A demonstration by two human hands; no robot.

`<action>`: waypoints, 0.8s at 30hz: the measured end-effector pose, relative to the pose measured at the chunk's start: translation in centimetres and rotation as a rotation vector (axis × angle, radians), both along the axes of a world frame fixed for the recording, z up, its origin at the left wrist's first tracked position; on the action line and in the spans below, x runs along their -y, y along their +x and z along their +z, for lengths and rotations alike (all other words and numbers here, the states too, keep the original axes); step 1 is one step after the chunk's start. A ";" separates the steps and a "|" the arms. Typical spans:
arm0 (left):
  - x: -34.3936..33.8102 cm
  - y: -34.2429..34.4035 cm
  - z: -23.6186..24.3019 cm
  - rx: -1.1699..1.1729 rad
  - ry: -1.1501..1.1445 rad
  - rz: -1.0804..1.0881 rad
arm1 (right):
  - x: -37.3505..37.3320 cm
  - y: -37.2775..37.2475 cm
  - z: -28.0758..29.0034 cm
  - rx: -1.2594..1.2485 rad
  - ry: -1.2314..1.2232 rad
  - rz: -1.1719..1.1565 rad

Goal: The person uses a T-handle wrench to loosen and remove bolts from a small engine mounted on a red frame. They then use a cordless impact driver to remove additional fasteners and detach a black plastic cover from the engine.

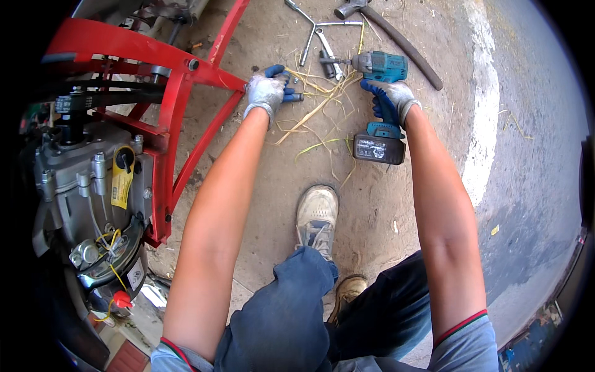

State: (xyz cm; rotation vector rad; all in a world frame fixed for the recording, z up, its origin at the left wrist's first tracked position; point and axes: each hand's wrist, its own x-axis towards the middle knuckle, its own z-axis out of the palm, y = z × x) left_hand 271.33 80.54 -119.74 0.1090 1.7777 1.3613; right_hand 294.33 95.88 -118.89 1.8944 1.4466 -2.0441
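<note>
My right hand (390, 100), in a white glove with blue palm and fingers, is closed round the grip of a teal cordless impact wrench (387, 66). Its black battery (379, 149) hangs toward me, and its nose points left. At the corner of a red metal frame (180, 118), my left hand (266, 93) wears the same kind of glove and has its fingers curled. From its fingers a short dark cylindrical piece (296, 97) sticks out to the right; its kind does not show clearly. Beyond the hands lie a Y-shaped socket wrench (315, 26) and a combination spanner (328, 46).
A hammer (403, 46) with a long dark handle lies at the far right. Dry straw (319, 105) is strewn between my hands. On the left, a grey engine (93, 180) sits by the frame. My shoe (317, 214) stands in the middle; a white painted stripe (484, 111) runs along the right.
</note>
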 end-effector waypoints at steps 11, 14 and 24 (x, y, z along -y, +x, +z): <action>10.0 7.2 4.6 -0.640 -0.256 -0.687 | -0.8 4.7 0.2 0.309 0.758 0.644; 14.1 12.9 4.6 -0.815 -0.278 -1.056 | 1.7 7.1 4.4 0.177 0.786 0.657; 20.6 17.8 0.8 -0.918 -0.418 -1.470 | 10.6 12.6 15.9 -0.154 0.506 0.365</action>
